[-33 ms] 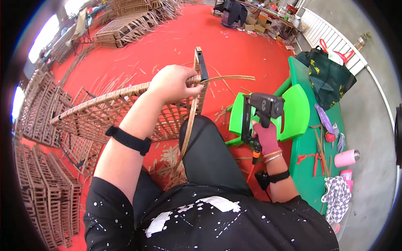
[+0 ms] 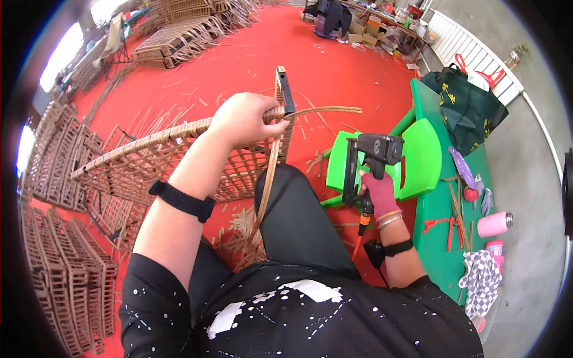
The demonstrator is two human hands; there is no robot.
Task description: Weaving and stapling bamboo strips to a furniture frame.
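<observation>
My left hand (image 2: 243, 119) is closed round the top corner of a woven wicker frame (image 2: 179, 143), beside its black end piece (image 2: 287, 94). A loose tan rattan strip (image 2: 325, 110) sticks out to the right from that corner. Another strip (image 2: 270, 179) hangs down from under the hand past my knee. My right hand (image 2: 378, 192), in a pinkish-red fingerless glove, grips a black pneumatic staple gun (image 2: 376, 152) by its handle. The gun is over a green plastic chair (image 2: 421, 161), apart from the frame. An orange air hose (image 2: 360, 238) runs down from its handle.
A green table (image 2: 433, 238) at the right bears red-handled pliers (image 2: 452, 232), a pink bottle (image 2: 494, 225), a checked cloth (image 2: 480, 283) and a dark green bag (image 2: 471, 107). Stacked wicker frames (image 2: 71, 274) stand at the left. Strip offcuts (image 2: 239, 230) litter the red floor.
</observation>
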